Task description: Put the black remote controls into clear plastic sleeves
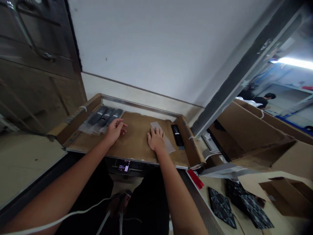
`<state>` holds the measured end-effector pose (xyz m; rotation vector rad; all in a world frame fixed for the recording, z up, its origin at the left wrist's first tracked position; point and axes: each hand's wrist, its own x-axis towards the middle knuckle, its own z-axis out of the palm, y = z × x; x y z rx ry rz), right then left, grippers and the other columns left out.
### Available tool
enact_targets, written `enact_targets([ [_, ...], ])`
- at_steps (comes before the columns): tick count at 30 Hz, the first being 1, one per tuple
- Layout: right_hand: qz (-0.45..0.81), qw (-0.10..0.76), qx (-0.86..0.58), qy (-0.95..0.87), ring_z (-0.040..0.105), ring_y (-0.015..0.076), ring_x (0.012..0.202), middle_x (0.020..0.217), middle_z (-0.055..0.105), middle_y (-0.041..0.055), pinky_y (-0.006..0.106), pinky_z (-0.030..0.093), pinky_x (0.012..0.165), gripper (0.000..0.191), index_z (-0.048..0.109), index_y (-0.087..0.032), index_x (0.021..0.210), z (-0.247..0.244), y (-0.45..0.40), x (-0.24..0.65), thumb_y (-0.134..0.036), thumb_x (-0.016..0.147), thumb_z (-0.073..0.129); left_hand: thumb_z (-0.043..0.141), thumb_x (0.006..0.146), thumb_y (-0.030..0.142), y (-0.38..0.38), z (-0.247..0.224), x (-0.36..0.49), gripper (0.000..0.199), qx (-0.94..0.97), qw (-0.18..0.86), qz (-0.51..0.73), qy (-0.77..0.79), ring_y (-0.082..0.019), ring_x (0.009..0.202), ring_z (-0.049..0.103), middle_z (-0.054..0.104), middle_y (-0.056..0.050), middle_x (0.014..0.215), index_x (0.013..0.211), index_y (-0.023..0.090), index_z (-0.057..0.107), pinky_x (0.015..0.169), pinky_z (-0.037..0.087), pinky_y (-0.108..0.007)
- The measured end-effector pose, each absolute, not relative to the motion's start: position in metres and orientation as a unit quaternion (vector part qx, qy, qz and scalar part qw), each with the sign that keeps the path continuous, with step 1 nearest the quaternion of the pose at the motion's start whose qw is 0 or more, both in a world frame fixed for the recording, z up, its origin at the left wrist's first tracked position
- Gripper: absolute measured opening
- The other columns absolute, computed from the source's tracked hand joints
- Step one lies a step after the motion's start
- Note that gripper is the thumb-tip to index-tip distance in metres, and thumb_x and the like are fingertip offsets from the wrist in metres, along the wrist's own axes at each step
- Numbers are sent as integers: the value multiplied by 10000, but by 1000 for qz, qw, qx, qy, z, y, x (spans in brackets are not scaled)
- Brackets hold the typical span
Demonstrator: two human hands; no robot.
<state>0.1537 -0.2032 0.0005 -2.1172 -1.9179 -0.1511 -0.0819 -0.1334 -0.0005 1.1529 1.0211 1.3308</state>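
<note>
My right hand (156, 139) lies flat with its fingers spread over a pale translucent plastic sleeve (169, 145) on the cardboard-lined tray (137, 143). To the right of that sleeve is a long black object with a white label (177, 134), perhaps a remote control. My left hand (114, 131) is loosely bent above the tray, fingers apart, and I see nothing in it. Just left of it, several dark, long objects in clear bags (102, 117) lie side by side, each with a small white label.
Cardboard walls (188, 138) edge the tray on both sides. A lit phone screen (124, 165) shows below its front edge. At right are big cardboard boxes (256, 137), dark patterned packages (221, 205) and a red strip (195, 179). Two people sit farther back. A white cable (80, 212) crosses my lap.
</note>
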Motion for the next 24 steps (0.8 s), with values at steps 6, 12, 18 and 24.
enact_targets([
  [6,0,172,-773,-611,216,445,1447,1546,349,233,663,148,1126,568,453,-107,1471,-8,-184,131,-428,1003,426,588,828,309,-134,0,-81,293,492,525,542,435,-114,522,623,705,-42,842,1083,174,534,451,454,-203],
  [12,-17,226,-658,-718,137,313,1500,1598,271,176,513,166,1187,521,378,-106,1498,2,-176,81,-268,1003,381,596,811,312,-132,-2,-82,307,488,521,553,429,-124,538,633,703,-42,845,1079,171,542,456,464,-210],
  [18,-73,254,-756,-599,245,398,1440,1517,400,200,618,149,1150,462,553,-129,1350,27,-192,122,-340,941,506,581,808,311,-132,-1,-81,292,486,525,553,426,-125,536,629,689,-34,823,1060,169,539,444,458,-208],
  [24,130,339,-759,-541,604,294,1127,1190,671,173,396,424,973,438,650,-151,1189,23,-205,189,-444,984,397,568,819,294,-131,0,-80,253,486,529,544,434,-121,519,621,680,-29,796,1040,172,544,437,446,-204],
])
